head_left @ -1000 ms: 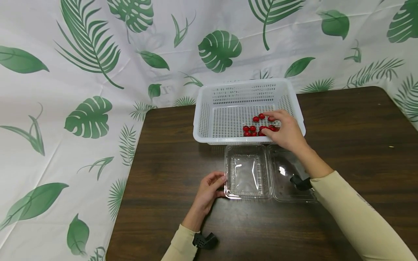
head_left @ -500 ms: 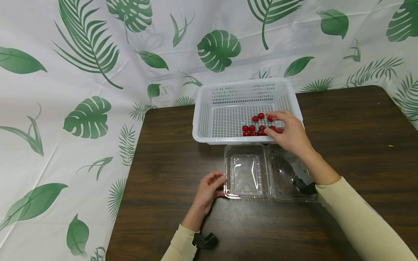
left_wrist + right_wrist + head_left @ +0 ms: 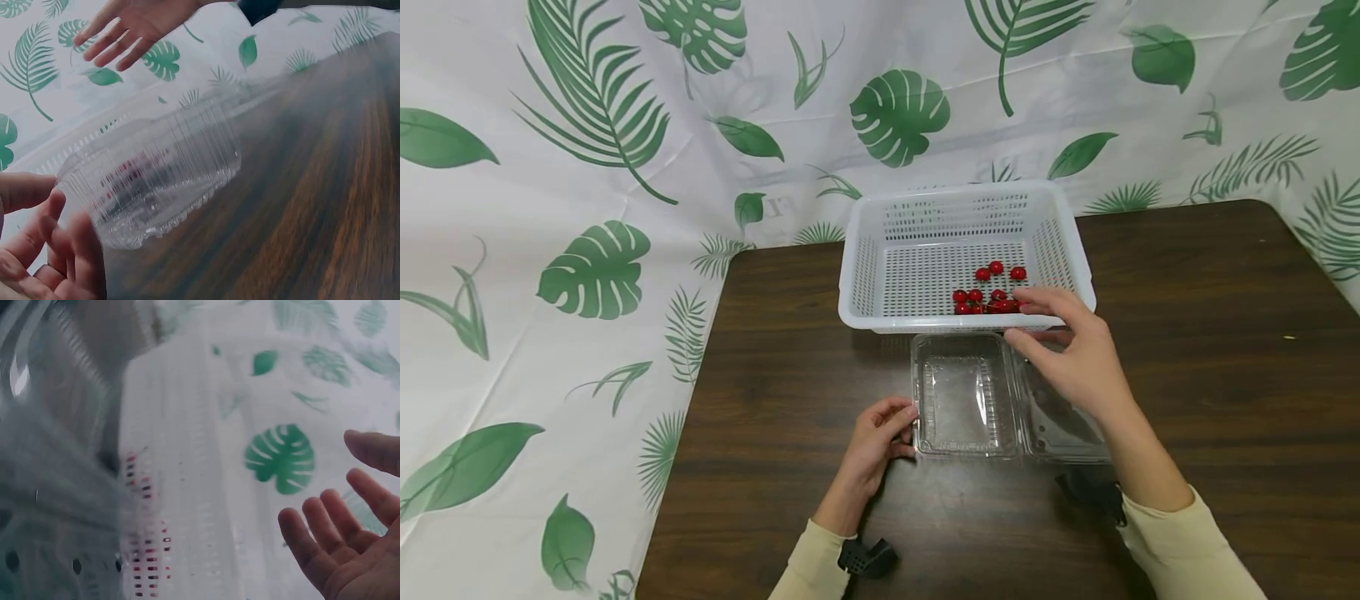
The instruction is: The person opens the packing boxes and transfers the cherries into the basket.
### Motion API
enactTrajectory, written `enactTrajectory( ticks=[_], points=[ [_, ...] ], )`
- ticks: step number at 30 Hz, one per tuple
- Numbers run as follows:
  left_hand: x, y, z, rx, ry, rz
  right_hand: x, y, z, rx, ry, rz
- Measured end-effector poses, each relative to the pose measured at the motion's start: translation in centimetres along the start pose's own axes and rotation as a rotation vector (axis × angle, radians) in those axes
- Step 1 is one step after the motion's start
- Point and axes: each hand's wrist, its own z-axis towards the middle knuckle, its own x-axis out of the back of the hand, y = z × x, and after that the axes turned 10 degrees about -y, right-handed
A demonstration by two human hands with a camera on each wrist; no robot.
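Observation:
A clear plastic clamshell container [image 3: 958, 400] lies unfolded on the table, its lid [image 3: 1060, 429] spread out to the right. My left hand [image 3: 872, 437] pinches the container's left rim between thumb and fingers; the left wrist view shows fingertips [image 3: 47, 181] at its ribbed wall. Over the lid's far end, by the basket's front rim, hovers my right hand [image 3: 1075, 354], with loosely bent fingers. Both wrist views show nothing in that hand. Several cherry tomatoes [image 3: 1018, 273] lie in the front right part of a white slotted basket [image 3: 917, 275]; the right hand hides some.
Behind the container stands the basket, close against the leaf-patterned curtain [image 3: 775, 75] at the back and left. Dark wood-grain table [image 3: 1210, 350] surrounds everything. Black wrist cameras [image 3: 868, 557] sit on both forearms.
My right hand has drawn back out of the basket toward me, over the lid, leaving the tomatoes behind. My left hand has stayed at the container's rim.

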Motion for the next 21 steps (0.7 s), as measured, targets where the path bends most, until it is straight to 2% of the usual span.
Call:
enactTrajectory(
  ticks=[3,6,15,21],
  points=[
    [-0.3,0.3,-0.1,0.017,0.012,0.011,0.1,-0.6,-1.1,0.010,0.039,0.049],
    [-0.7,0.7,0.0,0.020,0.003,0.004,0.5,-0.7,-1.7,-0.001,0.061,0.040],
    [-1.4,1.4,0.4,-0.004,-0.037,0.008,2.8,0.8,-1.8,-0.009,0.046,-0.160],
    [-0.7,1.9,0.3,-0.016,-0.026,0.083,4.7,1.3,-1.7,-0.046,0.035,-0.258]
  ],
)
